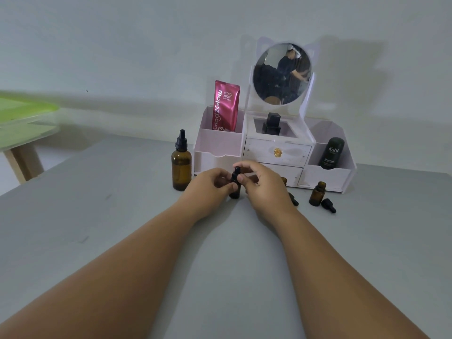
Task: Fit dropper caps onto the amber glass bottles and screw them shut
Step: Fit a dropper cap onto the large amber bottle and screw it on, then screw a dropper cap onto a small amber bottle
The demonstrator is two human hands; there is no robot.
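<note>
A small amber bottle (235, 192) stands on the grey table between my hands. My left hand (208, 185) grips its body. My right hand (263, 184) pinches the black dropper cap (236, 174) sitting on its neck. A tall amber bottle (181, 171) with a black dropper cap on stands to the left. Right of my hands an uncapped small amber bottle (317, 194) stands beside a loose black dropper cap (328, 205). Another loose cap (293, 199) and part of a further bottle (284, 180) peek out behind my right hand.
A white vanity organiser (276, 152) with a round mirror stands at the back of the grey table (122, 216). It holds a pink sachet (225, 106), a black square bottle (272, 123) and a dark Kahf bottle (331, 152). A green-topped table (22, 118) is at the far left.
</note>
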